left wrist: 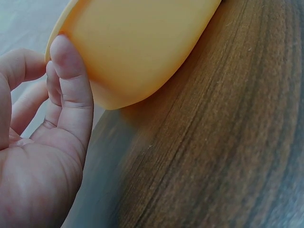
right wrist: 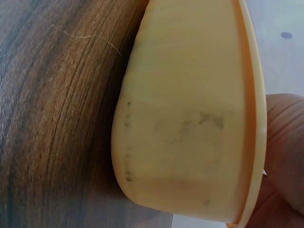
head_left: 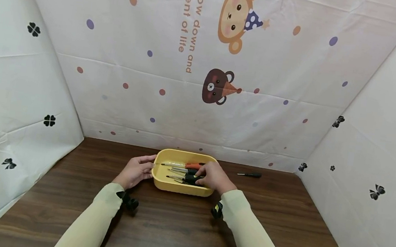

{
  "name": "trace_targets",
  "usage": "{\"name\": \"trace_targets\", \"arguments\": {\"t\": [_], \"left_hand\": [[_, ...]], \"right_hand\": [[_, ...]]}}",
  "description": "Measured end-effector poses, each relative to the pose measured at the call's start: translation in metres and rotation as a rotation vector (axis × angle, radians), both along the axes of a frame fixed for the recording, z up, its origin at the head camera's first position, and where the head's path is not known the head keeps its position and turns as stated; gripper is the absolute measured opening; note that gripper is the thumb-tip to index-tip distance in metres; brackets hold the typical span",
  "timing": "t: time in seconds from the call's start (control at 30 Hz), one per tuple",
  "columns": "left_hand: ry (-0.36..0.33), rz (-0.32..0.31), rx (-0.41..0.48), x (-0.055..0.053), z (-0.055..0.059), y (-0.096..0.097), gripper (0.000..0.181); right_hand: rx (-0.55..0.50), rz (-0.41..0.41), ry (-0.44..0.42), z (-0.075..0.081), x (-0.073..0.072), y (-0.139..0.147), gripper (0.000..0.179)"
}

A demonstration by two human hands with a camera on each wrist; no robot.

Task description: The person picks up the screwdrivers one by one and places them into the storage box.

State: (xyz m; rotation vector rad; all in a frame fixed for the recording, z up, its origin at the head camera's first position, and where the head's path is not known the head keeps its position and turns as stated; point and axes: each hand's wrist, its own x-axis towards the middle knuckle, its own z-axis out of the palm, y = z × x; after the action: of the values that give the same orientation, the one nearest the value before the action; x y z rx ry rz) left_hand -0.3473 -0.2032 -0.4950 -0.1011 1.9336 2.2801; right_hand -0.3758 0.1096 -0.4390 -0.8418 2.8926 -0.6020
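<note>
A yellow plastic bin point(head_left: 182, 188) stands on the table with several screwdrivers lying in it, one with an orange handle point(head_left: 192, 166). My left hand point(head_left: 136, 170) holds the bin's left end; in the left wrist view its fingers point(left wrist: 71, 71) bend against the outer wall and the rim. Over the bin's right end, my right hand point(head_left: 215, 177) reaches in and grips the black handle of a screwdriver point(head_left: 191, 178). From the right wrist, the bin wall point(right wrist: 185, 118) hides the fingertips, and part of the hand point(right wrist: 285, 142) shows beyond the rim.
A small dark-handled screwdriver point(head_left: 251, 174) lies on the brown wooden table point(head_left: 170, 231), to the right of the bin. Pale printed cloth point(head_left: 148, 105) hangs behind the table, with more on both sides.
</note>
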Motion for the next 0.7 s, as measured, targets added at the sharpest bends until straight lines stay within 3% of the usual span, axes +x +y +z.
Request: {"name": "trace_targets", "arguments": {"t": [0.7], "left_hand": [[-0.009,0.016,-0.008,-0.0021,-0.0023,0.0021,0.053]], "right_hand": [[0.066,0.056,0.009,0.0038,0.0011,0.0044,0.023]]}}
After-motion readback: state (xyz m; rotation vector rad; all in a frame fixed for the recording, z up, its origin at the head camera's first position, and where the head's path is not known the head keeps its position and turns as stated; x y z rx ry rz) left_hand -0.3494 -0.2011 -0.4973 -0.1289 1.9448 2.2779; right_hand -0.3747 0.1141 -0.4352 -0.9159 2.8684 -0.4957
